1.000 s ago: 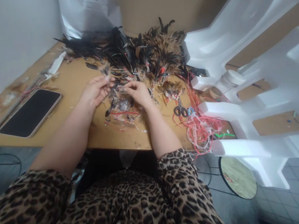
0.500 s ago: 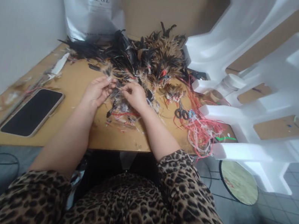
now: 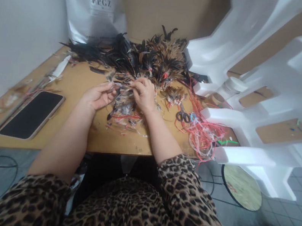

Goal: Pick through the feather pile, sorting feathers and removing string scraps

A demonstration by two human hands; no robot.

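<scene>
My left hand (image 3: pixel 100 96) is closed in a pinch, with a small feather (image 3: pixel 110 75) sticking up from its fingertips. Just to the right, my right hand (image 3: pixel 145 96) reaches over a heap of loose small feathers (image 3: pixel 124 107), its thumb and fingers pinched together. What lies between those fingers is too small to make out. Behind both hands spreads a pile of long black feathers (image 3: pixel 123 52), beside a bushy mass of brown feathers (image 3: pixel 168 60). A little brown feather bunch (image 3: pixel 175 94) lies right of my right hand.
Black-handled scissors (image 3: pixel 183 117) and a tangle of red and white strings (image 3: pixel 205 133) lie at the right, beside white foam packing (image 3: pixel 237 153). A phone (image 3: pixel 32 114) rests at the left, near a white feather (image 3: pixel 61 66). A white bag (image 3: pixel 97 19) stands behind.
My right hand has moved away from my left, up and to the right over the feathers. My left hand has shifted slightly lower and keeps its pinch.
</scene>
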